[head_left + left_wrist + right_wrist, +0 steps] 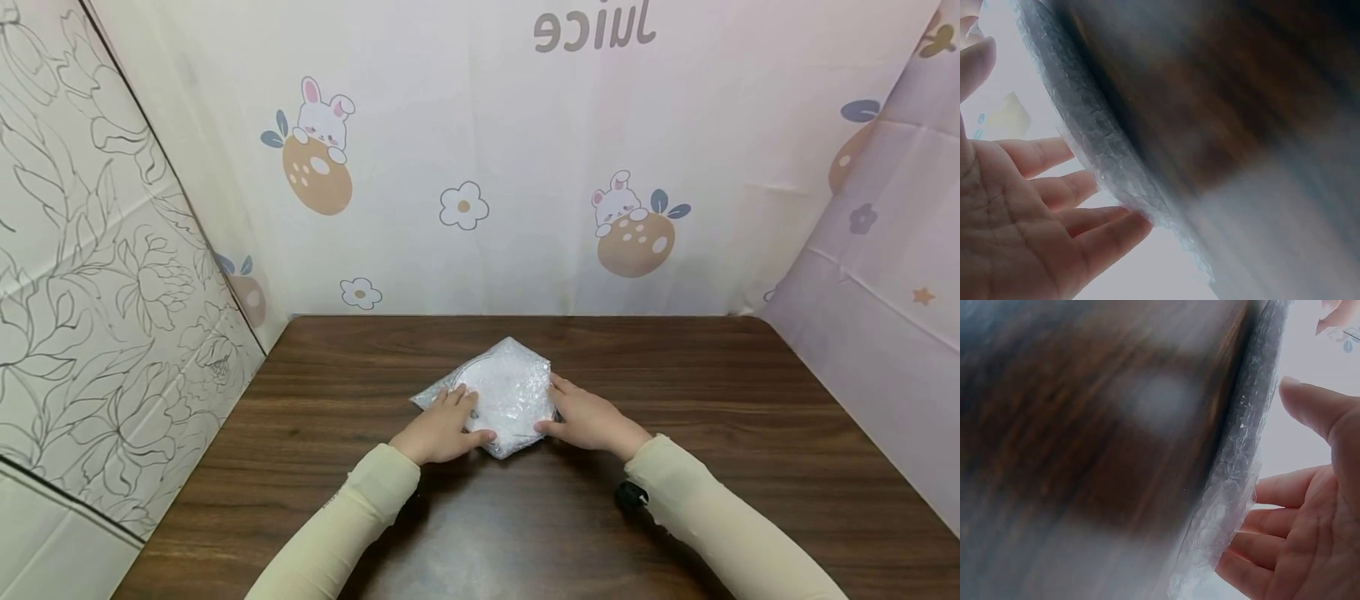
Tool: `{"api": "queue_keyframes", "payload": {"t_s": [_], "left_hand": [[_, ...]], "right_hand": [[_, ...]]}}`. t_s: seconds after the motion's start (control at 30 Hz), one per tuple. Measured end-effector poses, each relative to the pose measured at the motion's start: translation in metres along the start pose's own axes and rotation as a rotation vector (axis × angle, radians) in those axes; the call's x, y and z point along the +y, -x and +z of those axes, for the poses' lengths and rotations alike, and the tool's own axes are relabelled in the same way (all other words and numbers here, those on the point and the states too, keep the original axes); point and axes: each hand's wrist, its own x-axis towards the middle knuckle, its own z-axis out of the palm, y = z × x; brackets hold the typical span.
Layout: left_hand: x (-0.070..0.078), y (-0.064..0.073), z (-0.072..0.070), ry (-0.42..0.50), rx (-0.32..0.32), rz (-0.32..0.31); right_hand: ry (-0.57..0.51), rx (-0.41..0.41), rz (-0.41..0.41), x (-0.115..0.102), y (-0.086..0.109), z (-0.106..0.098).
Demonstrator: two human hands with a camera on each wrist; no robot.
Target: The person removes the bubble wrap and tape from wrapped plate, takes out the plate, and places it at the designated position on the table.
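A flat white packet in clear bubble wrap (513, 396) lies on the brown wooden table, with a pointed flap of wrap sticking out to its left. My left hand (442, 429) rests at its left side, fingers extended and the thumb on the near edge. On the opposite side, my right hand (592, 417) touches the right edge with its fingertips, thumb toward the near corner. Both wrist views show outstretched fingers at the crinkled bubble-wrap rim (1094, 134). What the wrap encloses looks pale and roundish; its kind is hidden.
Dark wood table (337, 350) spreads around the packet. Behind it hangs a pale curtain (465, 125) printed with rabbits and fruit. A panel with line-drawn flowers (112, 250) stands on the left. Under the right sleeve a small black device (632, 497) shows.
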Motion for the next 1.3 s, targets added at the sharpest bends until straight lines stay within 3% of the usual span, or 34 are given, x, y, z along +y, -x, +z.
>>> {"api": "queue_keyframes", "payload": {"t_s": [0.27, 0.73, 0.97, 1.13, 1.3], "left_hand": [[-0.003, 0.0, -0.007, 0.013, 0.072, 0.041], [-0.009, -0.001, -0.015, -0.055, 0.179, 0.049], [-0.01, -0.002, -0.023, -0.07, 0.275, 0.094], [-0.014, -0.009, -0.026, -0.052, 0.262, 0.102], [-0.018, -0.015, -0.023, -0.014, 0.211, 0.061]], "right_hand": [[0.001, -0.022, -0.017, 0.004, 0.001, -0.004], [-0.024, -0.053, 0.001, 0.006, 0.001, -0.003], [-0.04, -0.041, 0.004, 0.006, 0.001, -0.003], [-0.042, -0.033, -0.003, 0.005, 0.002, -0.003], [-0.035, -0.031, 0.001, 0.004, 0.0, -0.003]]}}
